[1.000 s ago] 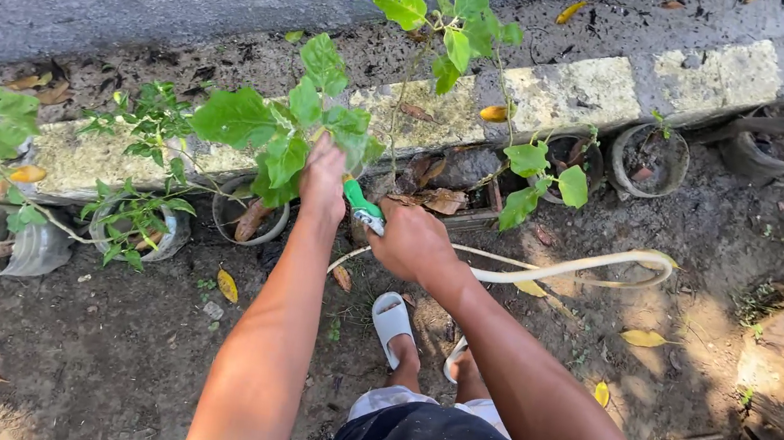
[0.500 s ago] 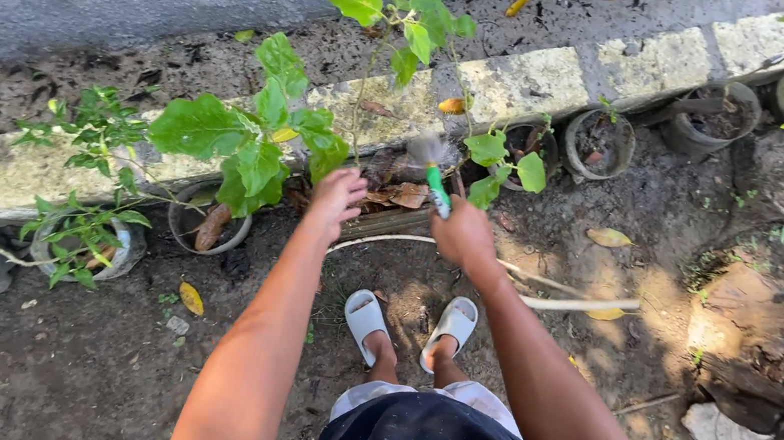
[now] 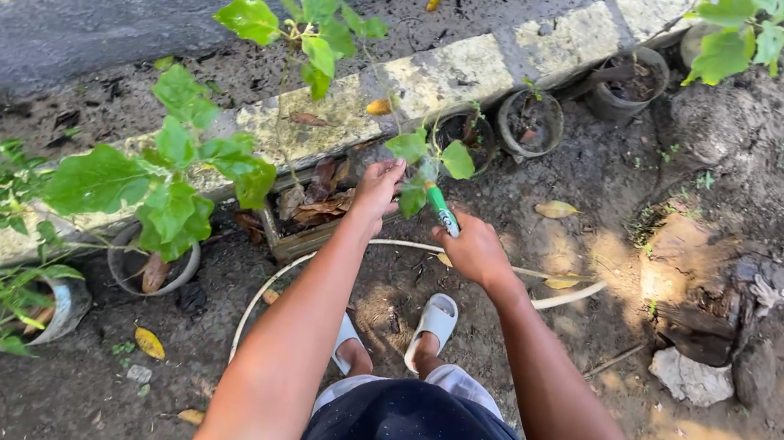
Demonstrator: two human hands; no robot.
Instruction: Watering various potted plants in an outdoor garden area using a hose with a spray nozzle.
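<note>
My right hand [image 3: 475, 249] grips a green hose nozzle [image 3: 442, 208] that points up toward a small leafy plant [image 3: 430, 160]. A pale hose [image 3: 544, 293] trails from it across the dirt and loops back under my arms. My left hand [image 3: 378, 186] is raised beside the plant, fingers together, touching its lower leaves above a wooden planter box [image 3: 304, 237] full of dry brown leaves. A round dark pot [image 3: 469, 129] stands just behind the plant.
A row of pots lines a mossy concrete curb [image 3: 453, 62]: round pot [image 3: 530, 122], dark pot [image 3: 632, 85], grey pot [image 3: 151, 271] under a broad-leaved plant [image 3: 149, 188]. Rocks [image 3: 692, 376] lie right. My feet in white slides [image 3: 432, 321] stand on dirt.
The view has shifted right. My left hand has risen from open above the planter to the small plant's leaves. My right hand has swung the nozzle toward that plant.
</note>
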